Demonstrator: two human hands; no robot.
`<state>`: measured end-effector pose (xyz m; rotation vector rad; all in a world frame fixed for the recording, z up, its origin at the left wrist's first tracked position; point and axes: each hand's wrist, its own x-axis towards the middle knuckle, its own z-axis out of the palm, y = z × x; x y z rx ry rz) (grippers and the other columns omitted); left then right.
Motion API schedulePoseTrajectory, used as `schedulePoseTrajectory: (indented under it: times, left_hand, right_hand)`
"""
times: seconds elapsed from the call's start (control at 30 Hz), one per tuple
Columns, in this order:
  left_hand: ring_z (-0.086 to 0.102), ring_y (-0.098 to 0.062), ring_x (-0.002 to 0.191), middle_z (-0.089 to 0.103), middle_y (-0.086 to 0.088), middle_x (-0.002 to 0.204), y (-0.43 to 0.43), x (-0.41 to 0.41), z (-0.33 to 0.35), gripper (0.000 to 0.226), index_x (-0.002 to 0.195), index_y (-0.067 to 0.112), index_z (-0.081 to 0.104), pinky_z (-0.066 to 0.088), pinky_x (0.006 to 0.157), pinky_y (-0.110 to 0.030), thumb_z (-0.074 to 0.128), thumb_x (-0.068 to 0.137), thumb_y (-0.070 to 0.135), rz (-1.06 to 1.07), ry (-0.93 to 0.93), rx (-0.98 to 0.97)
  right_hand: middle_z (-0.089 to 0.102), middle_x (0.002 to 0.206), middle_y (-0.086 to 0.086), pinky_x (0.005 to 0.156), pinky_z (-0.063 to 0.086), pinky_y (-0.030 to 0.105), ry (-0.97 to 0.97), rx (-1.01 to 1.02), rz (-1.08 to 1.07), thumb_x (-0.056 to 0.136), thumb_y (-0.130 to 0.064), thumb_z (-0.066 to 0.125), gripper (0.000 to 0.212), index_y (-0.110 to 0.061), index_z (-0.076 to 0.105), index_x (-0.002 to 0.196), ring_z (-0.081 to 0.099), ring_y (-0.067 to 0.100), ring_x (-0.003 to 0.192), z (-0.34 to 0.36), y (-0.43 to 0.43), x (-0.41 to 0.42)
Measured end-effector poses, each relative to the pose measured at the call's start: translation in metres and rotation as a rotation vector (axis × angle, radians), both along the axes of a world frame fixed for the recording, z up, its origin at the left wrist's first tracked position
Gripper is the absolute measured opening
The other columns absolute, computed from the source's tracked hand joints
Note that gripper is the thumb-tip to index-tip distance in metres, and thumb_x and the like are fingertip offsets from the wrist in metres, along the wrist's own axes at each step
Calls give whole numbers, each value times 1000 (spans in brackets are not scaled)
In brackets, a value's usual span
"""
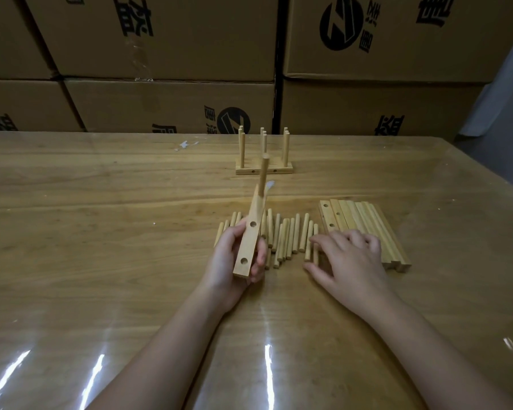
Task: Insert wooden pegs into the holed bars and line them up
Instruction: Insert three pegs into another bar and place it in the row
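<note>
On the glossy wooden table, near its middle, the left hand is clamped around a holed bar, gripping its near end with the bar tilted up and away so its far end is raised off the surface; two open holes show on the face turned toward the camera, and one peg stands out of the bar's far end, pointing up. Just behind and to the right of that hand lies a loose row of pegs, side by side and roughly parallel, running near to far. The right hand rests palm down at the right end of that row, fingers spread and curled, thumb and forefinger touching a single peg that lies flat on the table; whether the grip has closed on it cannot be told. Just right of this hand, partly under its fingers, is a stack of bars laid flat and packed edge to edge, holes visible on the leftmost ones. Farther away, well apart from the hands, finished bars stand lined up one behind another, upright pegs rising from them in three groups. Stacked cardboard boxes with dark printing fill the far side behind the table
</note>
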<state>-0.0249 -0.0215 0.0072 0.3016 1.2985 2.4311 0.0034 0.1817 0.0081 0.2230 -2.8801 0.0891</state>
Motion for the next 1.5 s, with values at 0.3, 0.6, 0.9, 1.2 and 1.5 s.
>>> schedulePoseTrajectory:
  times: [0.3,0.6,0.9,1.2,1.5]
  left_hand:
    - [34,-9,40,43,-1,51,1,-1,-3,49,119,6,59,28,36,-19,38,90,40,-35,14,-94]
    - [36,-9,41,43,0,52,0,-3,-6,49,120,4,59,31,37,-19,36,94,39,-53,0,-70]
    - [35,-10,42,45,-1,54,2,-2,-5,49,121,2,56,30,39,-21,34,94,37,-39,-34,-102]
    - [42,-10,46,49,-1,59,1,-2,-9,52,125,5,56,37,40,-20,40,92,41,-77,-3,-136]
    - [49,-9,48,53,-2,61,2,-1,-7,55,129,3,54,38,40,-20,45,89,40,-64,-22,-144]
  right_hand:
    - [57,114,-9,88,27,32,57,-48,-64,91,-31,49,34,-30,54,124,46,15,107,-2,-6,0]
    - [57,97,-8,65,46,10,232,-904,-54,88,-11,59,27,-26,57,111,56,3,82,9,-3,1]
    - [67,89,-10,75,51,17,119,-1410,98,81,-3,67,40,-30,56,108,65,6,86,14,-11,4]
    - [71,93,-3,77,50,22,-75,-1682,68,83,-2,63,26,-21,68,99,65,10,92,15,-10,3]
    - [71,98,14,63,55,24,-183,-1884,123,73,-16,65,26,-7,60,96,69,22,80,19,-11,4]
